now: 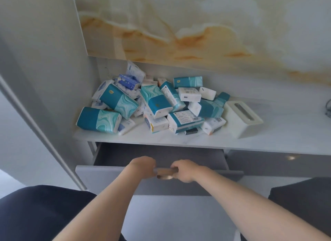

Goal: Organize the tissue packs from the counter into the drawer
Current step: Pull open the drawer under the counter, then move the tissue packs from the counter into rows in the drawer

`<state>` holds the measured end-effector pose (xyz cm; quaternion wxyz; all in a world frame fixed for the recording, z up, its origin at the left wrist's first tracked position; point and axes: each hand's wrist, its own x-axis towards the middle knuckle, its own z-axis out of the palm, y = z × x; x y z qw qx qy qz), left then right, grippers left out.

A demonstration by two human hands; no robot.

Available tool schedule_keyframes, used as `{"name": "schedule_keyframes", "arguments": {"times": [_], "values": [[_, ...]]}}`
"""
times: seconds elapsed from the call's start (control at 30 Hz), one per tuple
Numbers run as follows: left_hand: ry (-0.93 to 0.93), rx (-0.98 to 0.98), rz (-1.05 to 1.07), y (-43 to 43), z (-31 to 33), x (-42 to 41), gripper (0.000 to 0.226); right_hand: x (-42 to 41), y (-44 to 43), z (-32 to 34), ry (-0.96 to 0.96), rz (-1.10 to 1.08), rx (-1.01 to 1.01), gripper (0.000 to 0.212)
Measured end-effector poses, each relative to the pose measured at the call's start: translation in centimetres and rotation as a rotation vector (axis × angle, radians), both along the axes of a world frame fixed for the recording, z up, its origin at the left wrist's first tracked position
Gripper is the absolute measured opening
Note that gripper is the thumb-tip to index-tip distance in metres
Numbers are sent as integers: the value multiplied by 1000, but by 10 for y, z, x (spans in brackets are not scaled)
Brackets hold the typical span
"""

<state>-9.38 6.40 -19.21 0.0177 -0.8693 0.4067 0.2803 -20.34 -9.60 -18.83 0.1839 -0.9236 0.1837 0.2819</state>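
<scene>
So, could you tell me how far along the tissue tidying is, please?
Barely started. Done: the drawer is pulled partly open; the inside that shows holds no packs. In hand: the left hand and right hand grip its handle. Left: the whole pile of tissue packs sits on the counter.

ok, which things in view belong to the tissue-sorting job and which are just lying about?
Job:
tissue packs, heaped on the counter
drawer, partly open below it
handle, held by left hand and right hand

Lying about:
white tissue box, beside the heap
metal object at the right edge, too cut off to identify
</scene>
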Motion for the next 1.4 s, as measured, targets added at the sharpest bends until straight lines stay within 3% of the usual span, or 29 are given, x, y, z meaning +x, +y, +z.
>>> {"name": "schedule_keyframes", "arguments": {"times": [0.27, 0.67, 0.73, 0.93, 1.07, 1.27, 1.4], "values": [[153, 67, 22, 11, -1, -15, 37, -11, 5, -7, 35, 145, 5, 25], [449, 294, 19, 19, -10, -38, 33, -26, 7, -22, 317, 234, 272, 20], [454, 254, 33, 11, -2, -40, 32, -26, 3, -18, 313, 237, 296, 14], [244, -171, 166, -34, 47, -28, 21, -2, -49, 44, -165, 166, 136, 18], [81, -344, 240, -81, 77, -15, 14, 15, -102, 89, -437, 48, 95, 19], [-271, -596, 253, -153, 105, 11, 29, 34, -178, 109, -729, -100, -83, 14], [-452, -636, 257, -191, 112, 41, 48, 55, -208, 100, -772, -146, -141, 39]]}}
